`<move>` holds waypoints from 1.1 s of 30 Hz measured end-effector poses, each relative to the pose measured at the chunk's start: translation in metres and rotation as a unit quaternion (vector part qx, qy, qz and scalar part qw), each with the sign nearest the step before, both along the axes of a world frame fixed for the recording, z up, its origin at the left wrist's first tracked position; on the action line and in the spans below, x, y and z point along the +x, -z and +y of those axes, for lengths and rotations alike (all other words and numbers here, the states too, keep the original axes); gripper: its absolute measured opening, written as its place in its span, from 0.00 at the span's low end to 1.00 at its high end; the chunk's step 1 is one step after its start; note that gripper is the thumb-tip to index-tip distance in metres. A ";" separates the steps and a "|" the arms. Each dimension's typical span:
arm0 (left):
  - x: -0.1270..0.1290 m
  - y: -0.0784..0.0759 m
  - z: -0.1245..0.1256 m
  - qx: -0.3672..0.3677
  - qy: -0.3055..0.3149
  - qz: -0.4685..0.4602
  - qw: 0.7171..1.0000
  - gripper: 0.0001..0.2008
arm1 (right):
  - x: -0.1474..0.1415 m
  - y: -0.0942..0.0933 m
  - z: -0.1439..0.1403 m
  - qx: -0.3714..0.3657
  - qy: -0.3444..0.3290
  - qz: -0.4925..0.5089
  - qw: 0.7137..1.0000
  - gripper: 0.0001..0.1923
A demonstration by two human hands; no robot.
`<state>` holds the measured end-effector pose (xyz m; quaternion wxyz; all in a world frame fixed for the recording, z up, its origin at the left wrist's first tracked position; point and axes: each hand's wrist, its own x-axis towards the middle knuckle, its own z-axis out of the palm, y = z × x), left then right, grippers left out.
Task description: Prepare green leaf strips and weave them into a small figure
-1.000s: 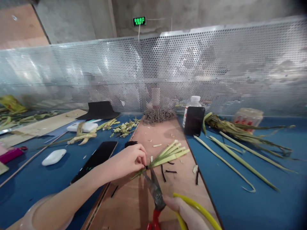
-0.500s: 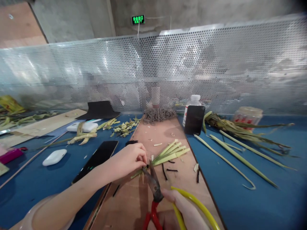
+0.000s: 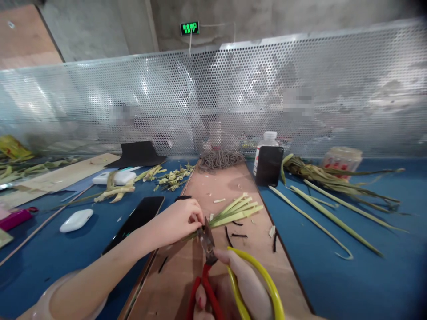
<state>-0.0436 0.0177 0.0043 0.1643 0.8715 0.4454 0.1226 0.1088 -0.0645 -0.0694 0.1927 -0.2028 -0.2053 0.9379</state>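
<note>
My left hand (image 3: 185, 218) is closed in a pinch on a small bundle of green leaf strips (image 3: 235, 212), whose pale ends fan out to the right. The bundle lies low over a wooden board (image 3: 267, 271). In my right hand (image 3: 248, 282) is a pair of scissors (image 3: 208, 251) with one red and one yellow handle. Its blades are parted and reach up to my left fingertips, close to the pinched part of the bundle. My fingers hide exactly what lies between the blades. Short dark scraps (image 3: 239, 235) are scattered on the board beside them.
Left on the blue table are a phone (image 3: 136, 222), a white earbud case (image 3: 76, 220) and cut leaf pieces (image 3: 175, 178). Grey cord (image 3: 220, 160) is heaped at the board's far end. To the right are a bottle (image 3: 269, 138), a black upright device (image 3: 269, 165) and long leaves (image 3: 336, 220).
The scissors and my right hand have shifted slightly left and up, bringing the blades closer around my left fingertips. My left hand keeps its pinch on the leaf strips.
</note>
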 end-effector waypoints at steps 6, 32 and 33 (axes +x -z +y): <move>0.003 -0.005 -0.003 0.020 -0.022 0.005 1.000 0.08 | -0.003 -0.016 0.003 -0.020 -0.013 -0.011 1.000 0.45; 0.003 -0.004 0.001 0.052 -0.039 0.037 0.997 0.06 | -0.016 -0.025 0.020 -0.038 -0.006 -0.060 0.997 0.46; 0.003 -0.004 0.000 0.053 -0.040 0.039 0.997 0.06 | -0.016 -0.027 0.020 -0.040 -0.010 -0.071 0.997 0.46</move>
